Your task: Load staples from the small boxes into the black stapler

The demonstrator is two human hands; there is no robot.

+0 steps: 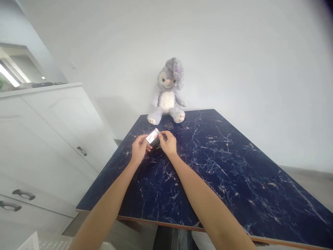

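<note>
Grip, left hand: the left hand (139,148) is closed on a small rectangular box with a white, red-marked face and dark sides (152,136); its left end is held by the thumb and fingers.
Grip, right hand: the box's right end is pinched by the bent thumb and fingers of the right hand (169,143).
Box: it is held between both hands over the far part of the table, tilted, with the white face turned up; whether the table is touched by it cannot be told.
Table: a dark blue, white-veined marbled top (223,173) is seen, with the forearms stretched over it.
Plush toy: a grey-lilac, long-eared plush animal with a white belly (167,100) is seated upright at the far edge, just beyond the box.
Left side: a white panelled cabinet with dark handles (54,139) is seen beside the table.
</note>
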